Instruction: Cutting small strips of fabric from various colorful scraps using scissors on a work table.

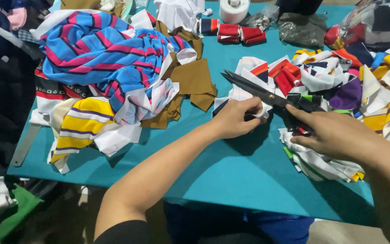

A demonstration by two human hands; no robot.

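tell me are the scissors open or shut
Open: the two dark blades of the scissors spread apart toward their tips, while the right hand grips the handles.

Scissors (253, 88) dark metal (matt); scraps (321, 77) cloth.

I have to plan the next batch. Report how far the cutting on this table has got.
Done: cut strips lie heaped by the right hand, and red folded pieces sit at the far edge. In hand: the left hand pinches a white piece at the open scissors. Left: the blue striped fabric and yellow striped fabric look uncut.
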